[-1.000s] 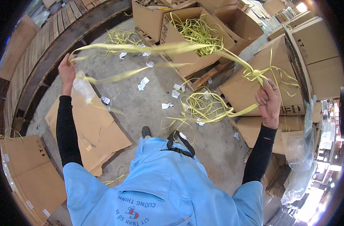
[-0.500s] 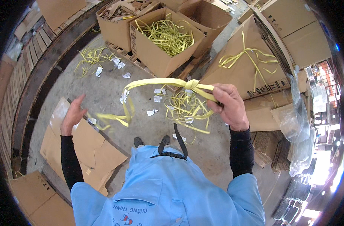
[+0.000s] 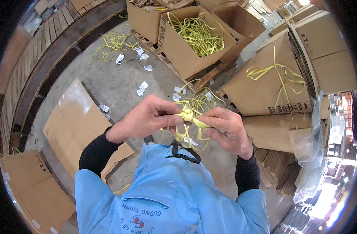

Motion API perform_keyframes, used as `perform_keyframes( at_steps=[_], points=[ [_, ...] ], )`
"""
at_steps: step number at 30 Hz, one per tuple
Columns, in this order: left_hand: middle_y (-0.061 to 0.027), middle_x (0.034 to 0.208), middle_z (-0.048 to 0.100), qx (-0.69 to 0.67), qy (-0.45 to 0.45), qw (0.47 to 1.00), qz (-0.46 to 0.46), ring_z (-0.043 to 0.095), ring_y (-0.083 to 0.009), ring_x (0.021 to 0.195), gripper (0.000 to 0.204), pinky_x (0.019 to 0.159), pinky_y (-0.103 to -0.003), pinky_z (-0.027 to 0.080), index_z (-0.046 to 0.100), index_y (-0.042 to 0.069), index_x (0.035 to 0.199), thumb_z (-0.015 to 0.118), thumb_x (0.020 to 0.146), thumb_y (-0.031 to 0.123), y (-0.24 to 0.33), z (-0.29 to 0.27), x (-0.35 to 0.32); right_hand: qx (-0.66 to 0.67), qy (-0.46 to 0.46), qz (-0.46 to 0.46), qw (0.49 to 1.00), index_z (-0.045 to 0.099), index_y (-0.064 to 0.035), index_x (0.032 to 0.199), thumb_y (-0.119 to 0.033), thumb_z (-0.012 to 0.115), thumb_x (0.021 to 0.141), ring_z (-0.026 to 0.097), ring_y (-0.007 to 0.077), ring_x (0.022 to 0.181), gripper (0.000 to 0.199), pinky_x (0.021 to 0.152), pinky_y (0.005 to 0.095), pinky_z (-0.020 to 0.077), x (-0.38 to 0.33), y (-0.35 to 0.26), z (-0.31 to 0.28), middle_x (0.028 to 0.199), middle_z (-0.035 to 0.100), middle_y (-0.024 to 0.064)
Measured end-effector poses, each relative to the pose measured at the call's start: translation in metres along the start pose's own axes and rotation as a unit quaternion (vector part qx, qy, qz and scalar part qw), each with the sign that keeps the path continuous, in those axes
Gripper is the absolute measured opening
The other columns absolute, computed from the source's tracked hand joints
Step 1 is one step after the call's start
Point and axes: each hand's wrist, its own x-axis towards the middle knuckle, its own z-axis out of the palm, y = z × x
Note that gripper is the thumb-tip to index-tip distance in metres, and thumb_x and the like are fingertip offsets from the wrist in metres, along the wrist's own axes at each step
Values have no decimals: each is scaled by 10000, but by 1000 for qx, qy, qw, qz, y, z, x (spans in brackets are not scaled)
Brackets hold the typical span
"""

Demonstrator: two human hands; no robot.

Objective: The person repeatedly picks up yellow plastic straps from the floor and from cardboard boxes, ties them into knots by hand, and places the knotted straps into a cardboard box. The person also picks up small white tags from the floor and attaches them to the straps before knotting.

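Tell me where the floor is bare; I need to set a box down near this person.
Barest is the grey concrete between the flattened cardboard sheet and the open box of yellow strapping, dotted with a few paper scraps. To the right it is crowded: stacked cartons and plastic film. Both hands grip a knotted strap.

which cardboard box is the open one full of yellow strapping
The open cardboard box straight ahead, top centre, heaped with yellow strapping. The big box to its right only has one strap tied around it.

Bare concrete floor (image 3: 108, 84) left of hands; cardboard boxes (image 3: 186, 46) crowd ahead, right.
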Motion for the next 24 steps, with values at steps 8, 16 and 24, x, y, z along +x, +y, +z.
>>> perform_keyframes(
  at_steps=[8, 16, 24],
  points=[
    [-139, 1141, 716, 468, 120, 795, 366, 666, -255, 627, 140, 521, -339, 524, 562, 28, 705, 686, 659, -16, -19, 14, -7, 42, 65, 84, 993, 596, -46, 1300, -183, 742, 853, 609, 325, 1137, 490, 961, 421, 486, -1, -5, 32, 1244, 638, 151],
    [-142, 1102, 724, 448, 139, 788, 399, 673, -221, 618, 290, 498, -317, 513, 505, 35, 631, 777, 730, 60, -26, 16, -12, 288, 73, 178, 938, 633, -22, 1036, -61, 772, 807, 630, 176, 891, 271, 784, 317, 512, -4, -8, 39, 957, 631, 86],
    [-204, 1075, 711, 331, 145, 814, 454, 736, -285, 804, 465, 622, -353, 612, 360, 31, 608, 808, 715, -37, -43, 21, -11, 295, 48, 185, 936, 641, -13, 949, -60, 756, 844, 625, 117, 810, 163, 716, 286, 514, -7, -9, 43, 884, 645, 44]
  ],
)
